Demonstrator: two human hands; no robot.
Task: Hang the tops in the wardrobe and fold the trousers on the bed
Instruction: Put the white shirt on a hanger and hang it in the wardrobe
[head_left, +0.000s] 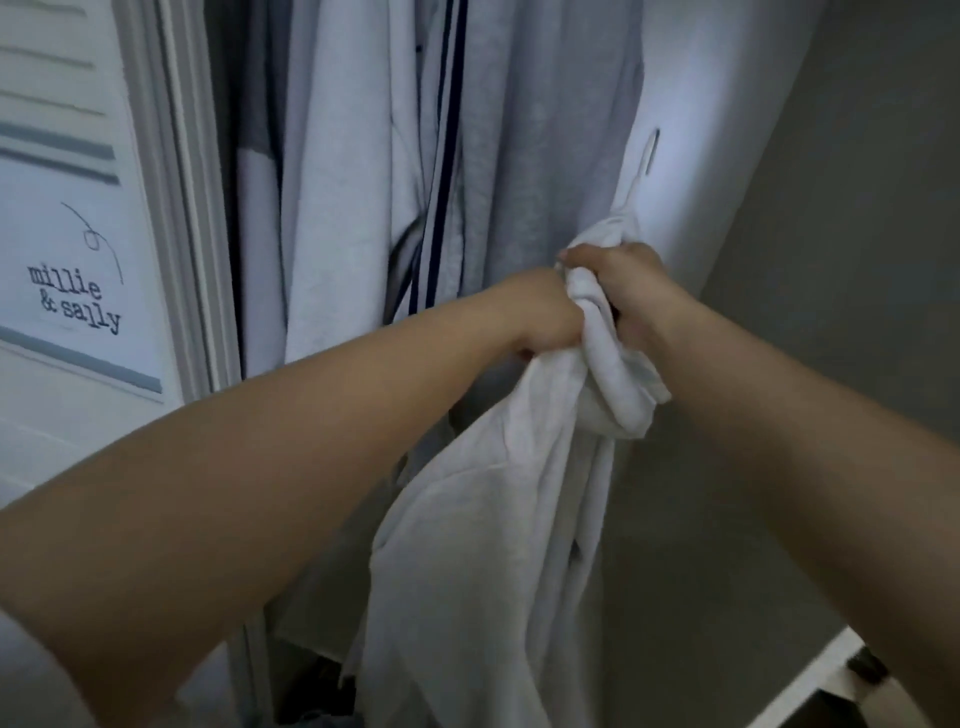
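A white top (498, 519) hangs down from both my hands in front of the open wardrobe. My left hand (540, 312) grips its bunched upper part from the left. My right hand (623, 283) grips the same bunch from the right. A white hanger hook (644, 161) sticks up out of the cloth above my right hand; the hanger's body is hidden in the fabric. Behind the hands several tops hang in the wardrobe (363, 182), among them a light one with dark vertical stripes (441, 156).
A white louvred wardrobe door (150, 208) stands at the left, with a printed sign (72, 291) on it. A grey wall (857, 260) fills the right side. White skirting and a dark object (867, 667) show at the bottom right.
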